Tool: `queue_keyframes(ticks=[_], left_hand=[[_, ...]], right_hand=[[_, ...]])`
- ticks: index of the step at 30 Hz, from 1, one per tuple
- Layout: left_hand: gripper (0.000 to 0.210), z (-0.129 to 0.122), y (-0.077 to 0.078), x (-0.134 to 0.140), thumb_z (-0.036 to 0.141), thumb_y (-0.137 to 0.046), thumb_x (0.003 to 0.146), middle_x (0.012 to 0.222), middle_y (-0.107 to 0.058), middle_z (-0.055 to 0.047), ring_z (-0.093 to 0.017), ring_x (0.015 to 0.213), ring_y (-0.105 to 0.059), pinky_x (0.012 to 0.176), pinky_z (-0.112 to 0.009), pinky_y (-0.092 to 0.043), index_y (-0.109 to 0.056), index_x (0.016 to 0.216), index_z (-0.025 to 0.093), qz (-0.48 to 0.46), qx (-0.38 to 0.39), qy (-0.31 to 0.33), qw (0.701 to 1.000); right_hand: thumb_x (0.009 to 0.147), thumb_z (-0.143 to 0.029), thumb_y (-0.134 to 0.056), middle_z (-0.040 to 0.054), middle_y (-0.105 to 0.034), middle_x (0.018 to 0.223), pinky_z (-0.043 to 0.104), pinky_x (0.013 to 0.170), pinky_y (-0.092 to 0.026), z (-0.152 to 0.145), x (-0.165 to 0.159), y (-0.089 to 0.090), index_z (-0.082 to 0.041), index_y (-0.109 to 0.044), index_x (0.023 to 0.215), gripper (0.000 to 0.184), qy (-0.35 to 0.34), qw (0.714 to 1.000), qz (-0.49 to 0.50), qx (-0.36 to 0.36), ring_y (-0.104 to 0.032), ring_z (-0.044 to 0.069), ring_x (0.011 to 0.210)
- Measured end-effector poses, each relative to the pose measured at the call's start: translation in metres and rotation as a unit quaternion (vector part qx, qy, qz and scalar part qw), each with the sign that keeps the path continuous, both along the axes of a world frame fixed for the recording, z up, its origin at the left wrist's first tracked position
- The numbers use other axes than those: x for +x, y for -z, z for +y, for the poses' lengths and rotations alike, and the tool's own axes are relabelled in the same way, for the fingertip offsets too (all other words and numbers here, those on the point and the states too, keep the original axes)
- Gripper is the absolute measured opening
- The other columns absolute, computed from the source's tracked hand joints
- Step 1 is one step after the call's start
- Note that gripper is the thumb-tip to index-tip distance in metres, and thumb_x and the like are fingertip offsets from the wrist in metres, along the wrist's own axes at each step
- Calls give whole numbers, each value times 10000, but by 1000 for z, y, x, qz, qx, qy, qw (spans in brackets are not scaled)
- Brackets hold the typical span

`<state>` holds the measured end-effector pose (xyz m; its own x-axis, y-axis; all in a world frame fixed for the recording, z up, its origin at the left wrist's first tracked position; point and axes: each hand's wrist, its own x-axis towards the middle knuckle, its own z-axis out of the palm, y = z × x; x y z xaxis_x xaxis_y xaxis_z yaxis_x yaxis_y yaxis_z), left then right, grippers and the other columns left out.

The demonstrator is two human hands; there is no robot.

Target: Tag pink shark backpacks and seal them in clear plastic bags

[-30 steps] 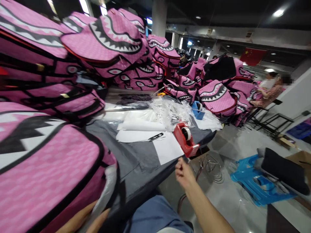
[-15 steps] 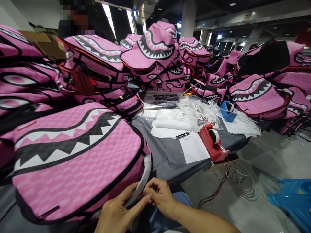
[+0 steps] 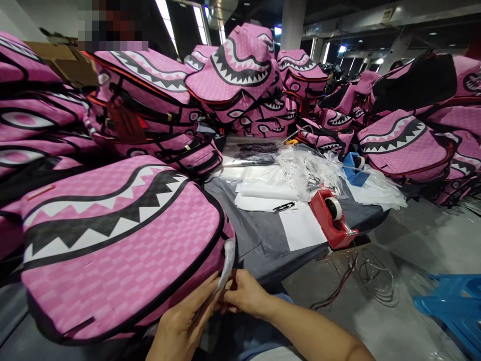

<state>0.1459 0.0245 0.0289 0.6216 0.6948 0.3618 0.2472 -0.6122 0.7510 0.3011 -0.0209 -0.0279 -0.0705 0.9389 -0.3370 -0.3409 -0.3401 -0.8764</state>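
A pink backpack (image 3: 124, 260) with a black-and-white shark-tooth print lies on its back at the near left. From its right side sticks out a carry handle (image 3: 228, 253) covered in a whitish, translucent wrap. My left hand (image 3: 180, 318) is closed around the lower part of this handle, thumb and fingers on either side. My right hand (image 3: 246, 293) meets it from the right with fingers bent in a pinch against the handle's lower edge. Its fingertips are partly hidden, so what they pinch does not show.
A red tape dispenser (image 3: 330, 225) stands at the table edge, a blue one (image 3: 355, 169) behind it. White sheets (image 3: 302, 228), a black pen-like tool (image 3: 283, 206) and plastic wrappers (image 3: 304, 170) lie nearby. Pink backpacks (image 3: 233, 75) are piled around. A blue stool (image 3: 447, 306) stands right.
My right hand has moved up and left against the handle. My left thumb and fingers have closed in along the handle. The view has tilted down slightly.
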Motion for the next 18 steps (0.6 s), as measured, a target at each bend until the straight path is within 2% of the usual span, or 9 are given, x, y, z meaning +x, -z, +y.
queue_keyframes(ticks=[3,5,8,11,14,16,18], left_hand=[[354,0,5,-1,538,-573,954,1249,-751,-24,-223,1034,-754,847,-238,-607,-767,1156,321,7,66,-24,998],[345,-1,6,0,514,-554,971,1265,-745,-36,-221,1030,-757,843,-238,-614,-764,1155,313,14,80,-27,996],[319,-3,5,1,482,-552,980,1244,-757,-34,-211,1029,-760,871,-238,-609,-747,1164,309,7,84,-27,996],[414,-6,5,0,490,-586,962,1213,-770,-34,-191,974,-774,860,-222,-608,-628,1322,291,9,35,-56,998],[489,-7,6,-4,525,-598,951,1117,-800,-13,-173,869,-788,725,-163,-612,-556,1367,272,38,13,-91,995],[399,-6,10,-7,481,-568,982,1080,-809,1,-164,850,-789,710,-148,-604,-585,1322,272,64,64,-71,993],[384,-4,17,-10,344,-533,1015,1128,-798,-21,-160,912,-783,800,-161,-596,-551,1390,263,84,171,-29,981]], right_hand=[[491,-649,-898,-99,-555,508,183,402,-280,-5,-4,1,-169,-598,891,693,88,996,-9,-28,-457,63,391],[544,-654,-877,-128,-495,449,177,378,-237,-16,-5,0,-173,-593,876,650,128,991,22,-24,-386,46,348],[677,-536,-862,-152,-429,405,175,356,-155,-33,-1,-8,-174,-622,938,508,73,982,173,9,-252,29,323],[710,-334,-854,-160,-405,418,167,356,-69,-34,4,-22,-199,-612,923,350,-31,937,348,1,-141,23,347],[746,-230,-776,-155,-406,426,166,358,-12,-25,6,-28,-208,-640,964,257,-99,893,439,-1,-81,30,357],[765,-213,-736,-159,-387,419,164,358,7,-22,6,-26,-214,-666,1024,269,-96,883,460,10,-44,31,360],[759,-219,-738,-161,-390,429,154,361,6,-23,10,-21,-228,-677,1066,313,-64,888,455,24,-39,25,366]])
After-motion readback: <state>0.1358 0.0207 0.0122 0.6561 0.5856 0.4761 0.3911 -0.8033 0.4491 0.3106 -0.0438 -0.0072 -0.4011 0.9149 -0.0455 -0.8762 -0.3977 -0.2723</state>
